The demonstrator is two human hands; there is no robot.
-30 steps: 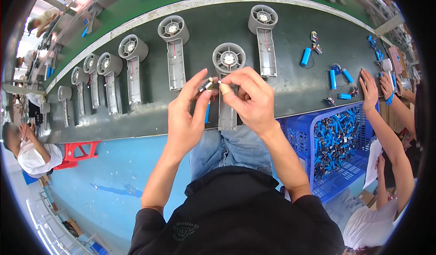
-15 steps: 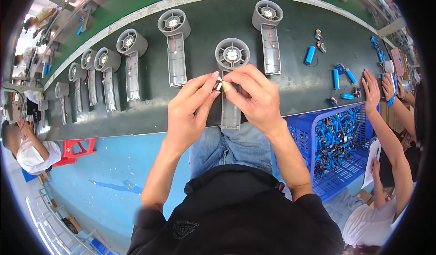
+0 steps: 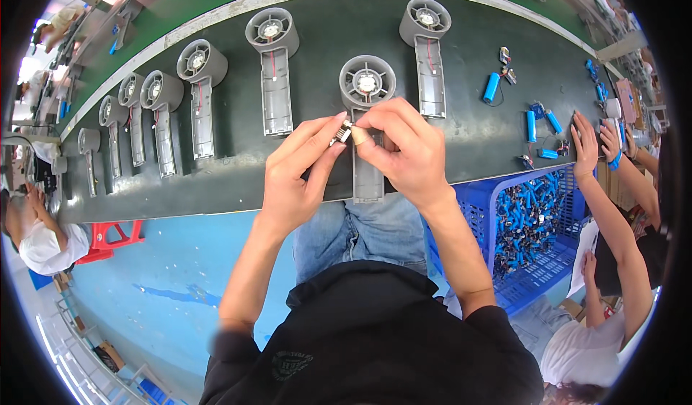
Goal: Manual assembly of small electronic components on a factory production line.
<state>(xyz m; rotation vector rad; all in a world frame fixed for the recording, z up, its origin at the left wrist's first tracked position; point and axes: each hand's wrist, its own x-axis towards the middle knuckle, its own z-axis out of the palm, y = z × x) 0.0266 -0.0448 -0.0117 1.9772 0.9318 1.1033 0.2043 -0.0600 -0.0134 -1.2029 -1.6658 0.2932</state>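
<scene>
Between the fingertips of both hands, over a grey fan housing (image 3: 368, 111) with a handle trough, is a small circuit board (image 3: 341, 134). My left hand (image 3: 297, 174) is closed, pinching the board between thumb and fingers. My right hand (image 3: 409, 152) is closed too, its thumb and forefinger pressed together at the board's right end, by a small pale part that may be a plug. The thumb carries a tan covering. The housing's round fan end points away from me; its trough, partly hidden behind my right hand, reaches the bench edge near my lap.
More grey fan housings (image 3: 272, 80) stand in a row to the left, and one (image 3: 431, 66) to the right. Blue battery cells with boards (image 3: 491, 87) lie on the dark bench at right. A blue basket (image 3: 476, 210) full of them sits below. A co-worker's hand (image 3: 584, 145) rests nearby.
My hands stay together at the board, with only slight finger movement. The view has shifted a little, so the left-hand housings appear further left.
</scene>
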